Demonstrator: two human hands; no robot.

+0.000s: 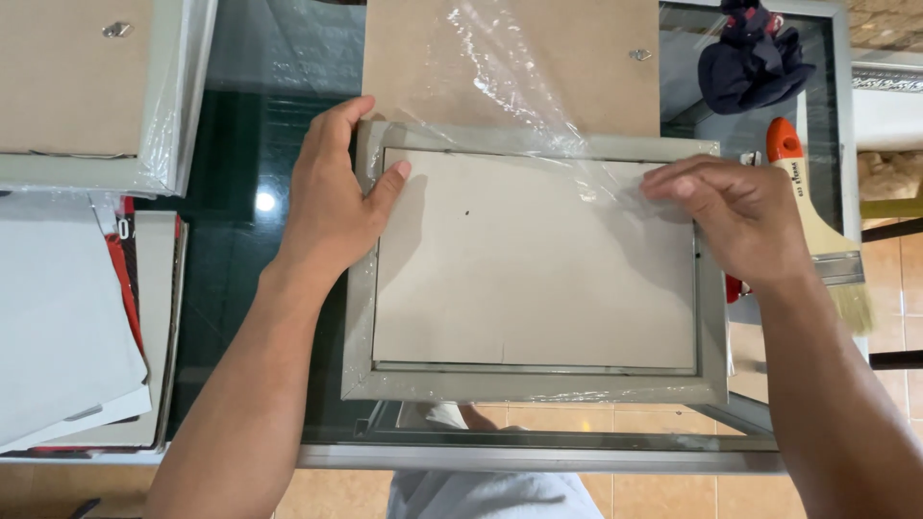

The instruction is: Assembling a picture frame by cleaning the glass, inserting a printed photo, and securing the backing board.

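A grey picture frame (538, 386) lies face down on a glass table, a pale backing board (529, 269) set into its back. My left hand (332, 197) rests on the frame's left edge, thumb on the board, fingers curled over the outer side. My right hand (740, 216) presses its fingertips on the frame's upper right part, where clear plastic wrap (524, 86) trails off the top edge. Neither hand lifts anything.
Another brown-backed frame (423, 58) lies under the wrap behind. A wrapped frame (87, 86) sits at top left, stacked papers and boards (67, 327) at left. A paintbrush with an orange handle (817, 221) and a dark cloth (755, 58) lie at right. The table's near edge (538, 457) overhangs tiled floor.
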